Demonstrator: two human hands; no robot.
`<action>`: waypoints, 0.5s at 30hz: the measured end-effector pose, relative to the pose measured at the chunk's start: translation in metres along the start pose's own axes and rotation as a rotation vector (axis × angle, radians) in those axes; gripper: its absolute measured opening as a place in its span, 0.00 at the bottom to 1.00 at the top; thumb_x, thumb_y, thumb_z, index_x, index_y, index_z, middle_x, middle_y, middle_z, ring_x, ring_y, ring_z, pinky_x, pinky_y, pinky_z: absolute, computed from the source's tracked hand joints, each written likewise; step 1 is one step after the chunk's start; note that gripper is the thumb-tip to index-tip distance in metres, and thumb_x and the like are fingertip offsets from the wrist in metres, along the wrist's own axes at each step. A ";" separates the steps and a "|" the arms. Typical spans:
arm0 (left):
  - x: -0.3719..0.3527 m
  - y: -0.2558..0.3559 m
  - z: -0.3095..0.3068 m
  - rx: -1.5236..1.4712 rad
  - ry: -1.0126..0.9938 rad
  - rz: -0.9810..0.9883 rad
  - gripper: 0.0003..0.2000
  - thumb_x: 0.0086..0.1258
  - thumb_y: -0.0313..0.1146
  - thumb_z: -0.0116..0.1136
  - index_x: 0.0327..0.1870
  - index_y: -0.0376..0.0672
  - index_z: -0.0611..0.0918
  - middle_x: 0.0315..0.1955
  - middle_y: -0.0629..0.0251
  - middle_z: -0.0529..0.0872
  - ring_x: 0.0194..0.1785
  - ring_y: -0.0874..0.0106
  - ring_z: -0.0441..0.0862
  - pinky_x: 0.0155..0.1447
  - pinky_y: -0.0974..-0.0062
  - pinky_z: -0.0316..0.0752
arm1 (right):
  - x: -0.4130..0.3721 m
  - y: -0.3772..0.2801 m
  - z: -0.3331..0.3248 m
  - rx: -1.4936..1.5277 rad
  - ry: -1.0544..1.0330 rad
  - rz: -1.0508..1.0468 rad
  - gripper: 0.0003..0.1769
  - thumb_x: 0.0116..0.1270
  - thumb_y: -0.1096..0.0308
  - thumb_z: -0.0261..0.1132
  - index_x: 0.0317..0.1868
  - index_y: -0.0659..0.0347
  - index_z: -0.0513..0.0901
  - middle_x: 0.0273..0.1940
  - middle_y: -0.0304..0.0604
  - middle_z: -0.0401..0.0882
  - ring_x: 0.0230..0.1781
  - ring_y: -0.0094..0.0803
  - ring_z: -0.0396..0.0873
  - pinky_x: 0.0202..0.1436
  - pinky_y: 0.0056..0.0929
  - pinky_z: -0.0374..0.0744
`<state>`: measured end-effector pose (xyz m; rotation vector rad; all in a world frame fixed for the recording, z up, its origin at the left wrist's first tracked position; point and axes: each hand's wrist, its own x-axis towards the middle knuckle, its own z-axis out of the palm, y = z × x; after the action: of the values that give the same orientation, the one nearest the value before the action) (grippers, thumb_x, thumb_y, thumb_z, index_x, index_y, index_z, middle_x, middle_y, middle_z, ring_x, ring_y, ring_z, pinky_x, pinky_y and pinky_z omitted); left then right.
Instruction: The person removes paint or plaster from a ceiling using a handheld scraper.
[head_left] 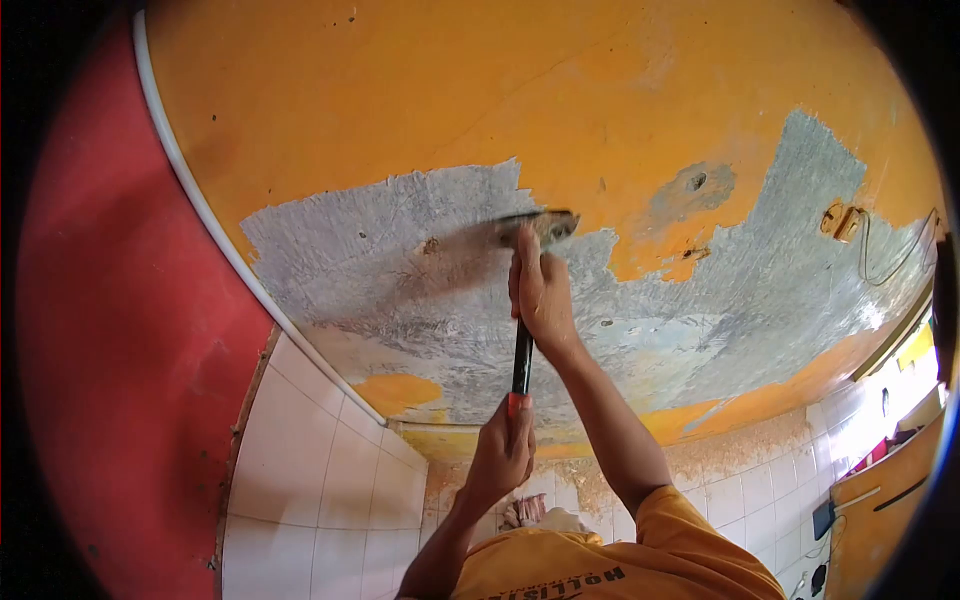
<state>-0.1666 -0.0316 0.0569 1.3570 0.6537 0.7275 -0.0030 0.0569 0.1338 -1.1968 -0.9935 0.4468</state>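
Note:
A long-handled scraper (522, 358) with a black shaft stands against the wall, its wide head at the top touching the surface. My right hand (543, 295) is closed round the shaft just below the head. Lower down, my left hand (505, 446) wraps the handle near its red part. Behind the tool, the orange wall (400, 90) has a large bare grey patch (400, 260) with jagged paint edges. The head of the scraper is slightly blurred and lies near the upper edge of this patch.
A white pipe (192, 190) runs down the corner beside a red wall (110, 300). White tiles (350, 470) line the lower walls. At the right are a socket with a loose cable (848, 226), a bright window and an orange cabinet (880, 520).

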 end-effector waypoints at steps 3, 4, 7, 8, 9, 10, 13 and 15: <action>0.003 0.027 -0.004 0.003 -0.008 -0.005 0.17 0.86 0.46 0.44 0.38 0.42 0.71 0.17 0.75 0.68 0.15 0.84 0.65 0.19 0.79 0.61 | 0.008 -0.030 0.004 0.068 -0.025 -0.019 0.35 0.81 0.37 0.47 0.24 0.57 0.71 0.10 0.32 0.62 0.09 0.20 0.62 0.15 0.23 0.62; 0.002 0.031 -0.005 -0.005 -0.012 -0.027 0.17 0.86 0.46 0.44 0.39 0.42 0.71 0.17 0.75 0.68 0.15 0.84 0.64 0.19 0.79 0.61 | 0.008 -0.029 0.004 0.088 -0.028 -0.024 0.34 0.81 0.37 0.48 0.24 0.57 0.71 0.10 0.32 0.62 0.09 0.19 0.61 0.15 0.23 0.62; 0.004 0.006 -0.007 0.022 -0.027 0.010 0.17 0.86 0.46 0.43 0.40 0.42 0.71 0.17 0.74 0.68 0.14 0.84 0.64 0.17 0.79 0.61 | 0.001 -0.012 0.004 0.052 0.015 -0.007 0.37 0.81 0.38 0.47 0.19 0.57 0.70 0.09 0.33 0.62 0.08 0.21 0.63 0.15 0.25 0.63; 0.003 -0.013 -0.005 0.042 -0.032 0.051 0.17 0.86 0.46 0.43 0.40 0.42 0.71 0.17 0.74 0.68 0.13 0.84 0.64 0.17 0.79 0.61 | -0.004 -0.005 0.001 0.024 0.013 0.016 0.40 0.81 0.37 0.46 0.15 0.58 0.69 0.08 0.34 0.63 0.08 0.23 0.64 0.15 0.26 0.64; 0.001 -0.008 -0.004 0.010 -0.052 0.022 0.17 0.86 0.46 0.43 0.40 0.42 0.71 0.17 0.74 0.68 0.13 0.84 0.64 0.17 0.79 0.60 | -0.005 -0.003 0.000 -0.004 0.010 0.038 0.43 0.81 0.37 0.45 0.11 0.59 0.68 0.08 0.36 0.63 0.08 0.24 0.66 0.14 0.27 0.66; -0.002 -0.002 -0.003 -0.021 -0.072 -0.008 0.17 0.86 0.47 0.43 0.39 0.42 0.71 0.17 0.75 0.68 0.13 0.84 0.64 0.17 0.80 0.60 | -0.003 -0.004 0.001 0.023 0.016 0.040 0.44 0.81 0.37 0.45 0.11 0.59 0.68 0.07 0.35 0.62 0.07 0.24 0.66 0.14 0.27 0.66; 0.006 0.027 -0.003 -0.048 -0.015 -0.027 0.16 0.86 0.45 0.43 0.39 0.42 0.71 0.17 0.75 0.68 0.13 0.84 0.64 0.17 0.79 0.60 | 0.010 -0.035 0.002 0.047 -0.003 -0.030 0.35 0.81 0.37 0.48 0.20 0.55 0.71 0.10 0.31 0.62 0.09 0.19 0.61 0.15 0.23 0.62; 0.007 0.037 -0.006 -0.001 -0.036 0.009 0.17 0.86 0.45 0.43 0.39 0.42 0.71 0.17 0.75 0.68 0.13 0.83 0.63 0.17 0.79 0.60 | 0.014 -0.039 0.005 0.067 0.010 -0.031 0.38 0.81 0.37 0.47 0.17 0.56 0.70 0.09 0.33 0.63 0.08 0.21 0.63 0.15 0.25 0.63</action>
<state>-0.1702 -0.0200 0.0931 1.3703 0.6187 0.7091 -0.0079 0.0567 0.1758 -1.1212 -0.9801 0.4458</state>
